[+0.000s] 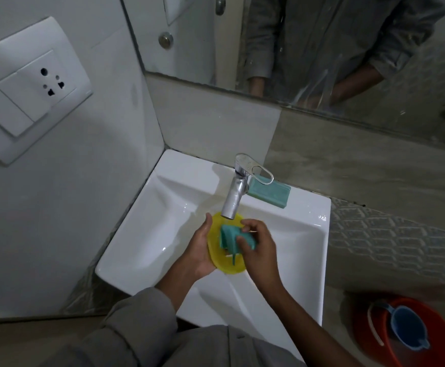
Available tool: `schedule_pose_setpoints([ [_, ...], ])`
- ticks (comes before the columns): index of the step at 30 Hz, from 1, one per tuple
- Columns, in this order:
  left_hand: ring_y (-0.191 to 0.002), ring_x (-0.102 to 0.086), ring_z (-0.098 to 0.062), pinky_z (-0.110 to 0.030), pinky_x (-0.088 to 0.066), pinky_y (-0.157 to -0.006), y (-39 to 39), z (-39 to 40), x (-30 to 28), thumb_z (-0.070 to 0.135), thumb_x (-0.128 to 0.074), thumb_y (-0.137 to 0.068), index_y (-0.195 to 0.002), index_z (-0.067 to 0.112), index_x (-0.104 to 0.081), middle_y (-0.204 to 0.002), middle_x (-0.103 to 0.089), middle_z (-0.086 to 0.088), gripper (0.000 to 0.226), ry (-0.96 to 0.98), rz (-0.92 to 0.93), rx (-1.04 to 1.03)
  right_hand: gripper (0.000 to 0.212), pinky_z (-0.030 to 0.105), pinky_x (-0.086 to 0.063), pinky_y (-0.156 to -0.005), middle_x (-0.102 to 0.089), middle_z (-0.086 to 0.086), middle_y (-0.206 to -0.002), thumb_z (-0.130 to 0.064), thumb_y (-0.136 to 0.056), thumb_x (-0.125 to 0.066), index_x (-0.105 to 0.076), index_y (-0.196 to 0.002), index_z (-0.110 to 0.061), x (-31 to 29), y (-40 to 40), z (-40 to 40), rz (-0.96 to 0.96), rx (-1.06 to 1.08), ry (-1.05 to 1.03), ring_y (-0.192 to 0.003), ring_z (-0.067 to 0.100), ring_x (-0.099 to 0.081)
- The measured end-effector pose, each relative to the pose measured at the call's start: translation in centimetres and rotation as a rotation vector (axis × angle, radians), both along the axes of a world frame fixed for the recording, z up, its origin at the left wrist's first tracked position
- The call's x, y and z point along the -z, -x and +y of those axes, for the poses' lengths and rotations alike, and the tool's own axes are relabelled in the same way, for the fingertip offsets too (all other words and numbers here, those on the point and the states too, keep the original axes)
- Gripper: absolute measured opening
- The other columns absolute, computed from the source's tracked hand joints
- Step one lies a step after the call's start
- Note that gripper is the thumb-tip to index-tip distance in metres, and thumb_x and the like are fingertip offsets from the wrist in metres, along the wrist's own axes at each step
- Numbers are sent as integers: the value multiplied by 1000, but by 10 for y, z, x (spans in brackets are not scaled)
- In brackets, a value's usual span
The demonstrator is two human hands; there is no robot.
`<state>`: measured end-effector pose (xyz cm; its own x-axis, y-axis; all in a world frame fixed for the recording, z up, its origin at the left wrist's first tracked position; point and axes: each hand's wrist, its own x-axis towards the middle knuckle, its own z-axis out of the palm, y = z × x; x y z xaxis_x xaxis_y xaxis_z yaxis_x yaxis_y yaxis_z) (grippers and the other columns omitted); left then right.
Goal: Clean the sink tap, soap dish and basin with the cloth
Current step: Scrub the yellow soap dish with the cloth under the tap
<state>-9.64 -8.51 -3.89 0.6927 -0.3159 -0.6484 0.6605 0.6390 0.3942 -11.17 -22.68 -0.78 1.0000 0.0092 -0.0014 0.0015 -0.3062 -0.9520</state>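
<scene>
Head view: left hand (200, 254) is holding the yellow soap dish (216, 256) from its left edge, thumb up by the rim, fingers curled under, over the white basin (163, 226). Right hand (258, 250) is gripping the teal cloth (229, 238), fingers curled on it, pressing it into the dish middle. Dish + cloth are sitting just below the chrome tap (236, 192) spout. Green soap bar (270, 193) is lying on the basin ledge behind the tap. Red bucket (438, 348) w/ blue mug (406, 329) is sitting on the floor at right.
</scene>
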Motion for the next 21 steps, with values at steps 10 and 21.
schedule_pose_setpoints([
  [10,-93,-70,-22,-36,-55,-83,-6,-6,0,70,-44,-85,-108,12,-72,-99,-73,-10,69,-101,14,-36,60,43,-3,-122,-29,5,-156,-42,-98,-33,-26,-150,-15,-2,-4,13,-140,-581,976,-144,20,-24],
  [21,-70,-67,-29,-39,-53,-74,-11,5,19,80,-40,-77,-98,8,-68,-79,-69,-15,80,-82,25,-212,51,23,-32,-103,-51,3,-141,-37,-90,-59,-50,-137,-19,-6,16,10,116,-778,479,-128,18,-45],
])
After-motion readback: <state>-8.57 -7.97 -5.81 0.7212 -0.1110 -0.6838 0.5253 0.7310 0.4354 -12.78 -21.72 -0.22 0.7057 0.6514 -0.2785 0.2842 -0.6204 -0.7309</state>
